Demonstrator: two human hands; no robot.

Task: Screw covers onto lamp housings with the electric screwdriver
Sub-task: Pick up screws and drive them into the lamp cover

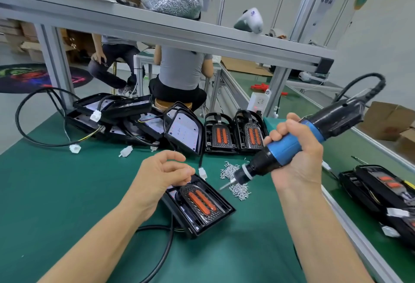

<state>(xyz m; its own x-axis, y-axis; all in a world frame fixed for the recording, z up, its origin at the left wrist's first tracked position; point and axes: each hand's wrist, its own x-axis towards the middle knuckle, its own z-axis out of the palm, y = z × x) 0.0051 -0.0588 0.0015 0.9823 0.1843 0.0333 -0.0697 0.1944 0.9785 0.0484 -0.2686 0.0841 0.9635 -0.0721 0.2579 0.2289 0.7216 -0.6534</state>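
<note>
A black lamp housing (202, 208) with two orange lenses lies on the green mat in front of me, its cable trailing toward me. My left hand (157, 179) hovers over its far left corner with fingers loosely curled; I cannot tell whether the fingertips pinch a screw. My right hand (296, 154) grips the blue and black electric screwdriver (287, 145). Its bit points down-left, just above the housing's far right side. A heap of small silver screws (235, 181) lies under the bit.
A pile of open housings with cables and white connectors (134, 120) sits at the back left. Two lamps with orange lenses (233, 134) stand behind the screws. More black lamps (381, 195) lie at the right. A shelf beam (179, 35) crosses overhead; people sit beyond.
</note>
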